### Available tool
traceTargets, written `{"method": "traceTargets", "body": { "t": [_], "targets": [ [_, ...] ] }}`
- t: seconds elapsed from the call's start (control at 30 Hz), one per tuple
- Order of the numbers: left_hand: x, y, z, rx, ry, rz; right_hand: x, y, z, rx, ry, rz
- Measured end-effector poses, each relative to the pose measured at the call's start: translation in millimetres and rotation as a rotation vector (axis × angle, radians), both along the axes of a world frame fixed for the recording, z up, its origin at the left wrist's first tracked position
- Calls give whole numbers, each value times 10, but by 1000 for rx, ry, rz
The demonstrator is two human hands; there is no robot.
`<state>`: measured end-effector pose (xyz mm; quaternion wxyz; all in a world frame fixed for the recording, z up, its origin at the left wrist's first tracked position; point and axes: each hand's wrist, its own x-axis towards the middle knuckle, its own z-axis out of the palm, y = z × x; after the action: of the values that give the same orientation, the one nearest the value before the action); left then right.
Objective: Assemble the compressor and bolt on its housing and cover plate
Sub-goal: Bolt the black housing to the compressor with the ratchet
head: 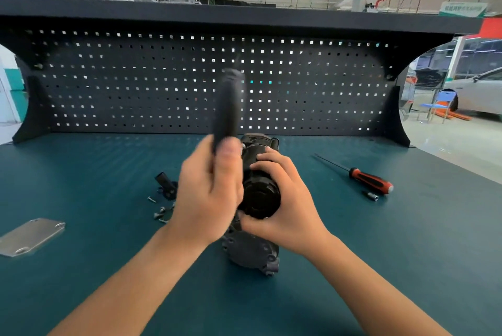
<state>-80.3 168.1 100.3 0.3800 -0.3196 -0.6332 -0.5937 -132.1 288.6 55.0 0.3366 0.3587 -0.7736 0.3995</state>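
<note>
Two bare hands are meeting over the middle of the table; the left hand is curling tight round the lower end of a dark tool handle, which is rising upright above the fist and showing too blurred for its kind to be told; the right hand is gripping the round black end of the compressor, fingers spreading over the top and thumb closing underneath; the compressor is lying at the table's centre, its length running from near edge toward far edge, its grey flanged end facing the near edge; one silver cover plate is lying flat by the left edge, well apart from the rest; several loose screws are lying just left of the left hand; one small black fitting is sitting just beyond them; one screwdriver with a red-and-black grip is lying toward the right edge; one small socket bit is resting just beside its grip; one perforated back panel is standing along the far edge.
</note>
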Motion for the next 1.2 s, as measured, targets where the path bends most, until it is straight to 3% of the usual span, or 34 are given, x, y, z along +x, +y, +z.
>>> {"method": "traceTargets", "body": {
  "t": [0.13, 0.2, 0.27, 0.37, 0.43, 0.5, 0.7, 0.93, 1.0, 1.07, 1.1, 1.2],
  "targets": [
    [-59, -140, 13, -586, 107, 154, 25, -27, 57, 30, -33, 4],
    [-59, -139, -4, -611, 164, 178, 37, -34, 56, 34, -42, -3],
    [-7, -72, 8, -294, 101, 121, 47, -39, 33, -10, -23, -14],
    [72, -16, 30, 554, -197, 30, 45, -42, -5, -34, -4, -13],
    [58, 15, -26, 1012, -303, -69, 27, -37, -6, -38, 1, -11],
    [49, 50, -41, 1129, -310, -69, 14, -21, -5, -26, 0, -14],
    [33, 110, 73, 629, -139, 123, -1, 23, 23, 35, -28, 13],
    [-52, -84, 17, -521, 92, 150, 2, 20, 73, 39, -21, 25],
    [-82, -149, 38, -695, 118, 151, 1, 6, 74, 68, -33, 27],
    [-72, -154, 17, -640, 161, 109, -3, 1, 26, 31, -40, 44],
    [-49, -132, -1, -514, 152, 73, 0, -3, -4, -13, -33, 44],
    [51, -51, 2, 220, -103, -40, -3, -31, -89, -124, -19, 62]
  ]
}}
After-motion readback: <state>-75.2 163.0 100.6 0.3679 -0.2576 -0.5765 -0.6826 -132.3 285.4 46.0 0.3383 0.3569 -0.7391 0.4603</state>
